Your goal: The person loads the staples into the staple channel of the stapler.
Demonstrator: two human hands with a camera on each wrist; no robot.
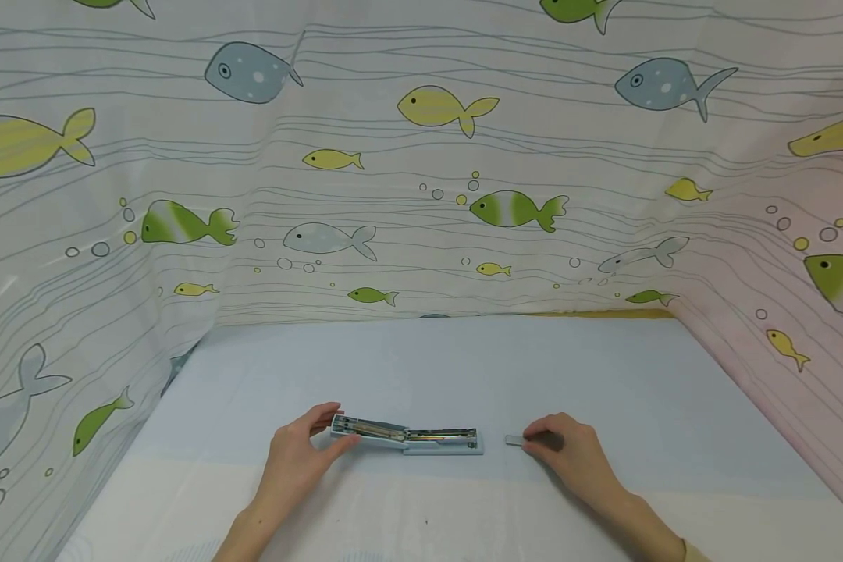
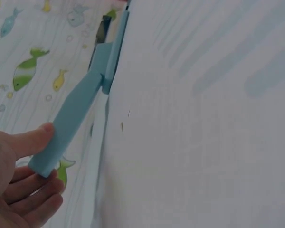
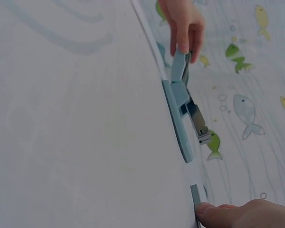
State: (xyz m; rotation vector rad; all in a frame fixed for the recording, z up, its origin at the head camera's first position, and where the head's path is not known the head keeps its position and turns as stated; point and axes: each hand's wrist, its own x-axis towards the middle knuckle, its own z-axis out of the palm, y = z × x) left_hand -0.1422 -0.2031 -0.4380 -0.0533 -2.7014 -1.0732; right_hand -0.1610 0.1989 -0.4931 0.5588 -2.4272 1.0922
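Note:
A light blue stapler [image 1: 442, 448] lies swung wide on the table, its base flat and its metal staple channel facing up. My left hand [image 1: 297, 451] grips the stapler's top arm at the far left end, thumb on the near side and fingers behind. That arm [image 2: 69, 124] slants up off the table in the left wrist view. Just right of the base, my right hand [image 1: 569, 445] pinches a short grey strip of staples [image 1: 513, 440] between thumb and fingertips. The strip's free end points toward the stapler, a small gap apart from it; its other end is hidden by the fingers.
A pale blue and white cloth covers the table [image 1: 435, 367]. A fish-printed curtain [image 1: 393, 195] encloses the back and both sides. Tiny dark specks [image 2: 122, 127] show on the cloth near the front.

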